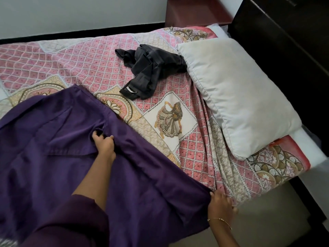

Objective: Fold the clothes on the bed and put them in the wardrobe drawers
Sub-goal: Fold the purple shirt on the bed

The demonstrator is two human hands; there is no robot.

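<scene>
The left hand (104, 142) reaches out over the middle of a large purple cloth garment (53, 139), its fingers curled down into a bunched fold of the fabric and pinching it. The right hand (221, 205) sits at the near edge of the bed, gripping the garment's right-hand corner where the cloth meets the edge, with a thin gold bangle (219, 222) round its wrist. A dark purple sleeve (71, 221) covers the left forearm. The purple garment lies spread across the near left part of the bed, partly flattened with creases and one long seam running across it, and its lower part hangs over the near edge. It rests on a pink, white and beige patterned bedsheet (89, 65) printed with a dancing figure in a white square. Farther off, toward the far right part of the bed, a crumpled dark grey garment (149, 68) lies in a loose heap, touching the corner of a plain white pillow (236, 97) that lies along the right end. Beyond the pillow stands dark wooden furniture (284, 50), and a pale wall (71, 11) runs behind the far edge.
</scene>
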